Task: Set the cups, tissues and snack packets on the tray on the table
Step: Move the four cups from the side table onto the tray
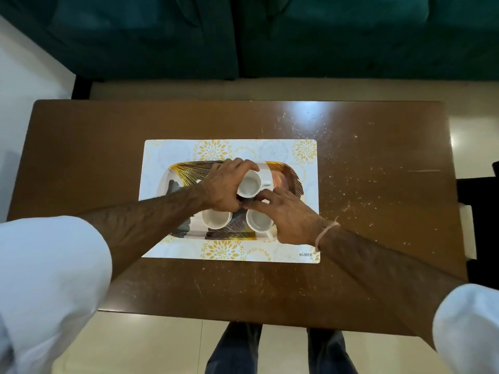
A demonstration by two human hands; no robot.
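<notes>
Brown wooden table (108, 157) carried the leaf-patterned tray (283, 171); my left hand (224, 188) curled round a white ceramic cup (249, 183), right hand (286, 214) fingers pinching its near side.

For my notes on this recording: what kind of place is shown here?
Probably a home living room. A green sofa stands behind a low wooden table, which carries a flowered placemat and a tray with three white cups. The floor is pale tile.

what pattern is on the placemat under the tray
White placemat with yellow and pale grey floral medallions; it shows best in the head view.
</notes>
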